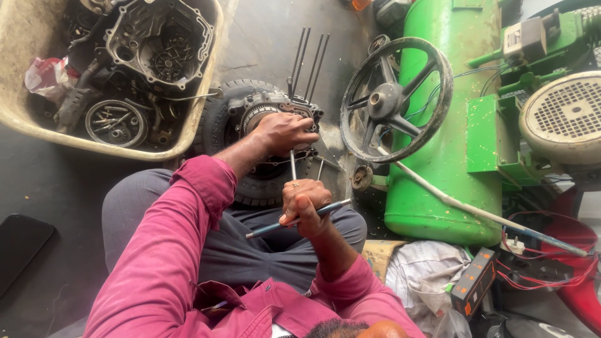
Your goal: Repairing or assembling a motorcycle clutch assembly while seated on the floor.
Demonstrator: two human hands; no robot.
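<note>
Far to the left of both hands, a dark flat phone lies on the floor. Up and left of the left hand, a beige tub holds greasy engine parts: an open crankcase cover, a round dish of small bolts, a red-and-white rag.

Left hand: palm down, fingers curled over the top of the engine block, pressing on it. The block sits on a small black tyre between the person's knees. Four long studs stand up from the block just beyond this hand.

Right hand: closed in a fist around a slim metal rod that lies slantwise, both ends sticking out of the grip. A ring shows on one finger. A thin upright rod stands between the two hands; whether the right hand touches it, cannot tell.

Right of the right hand: a rusty spoked wheel leans against a green tank. Further right, a perforated motor cover, red wires, and a small dark box with an orange edge low down.
</note>
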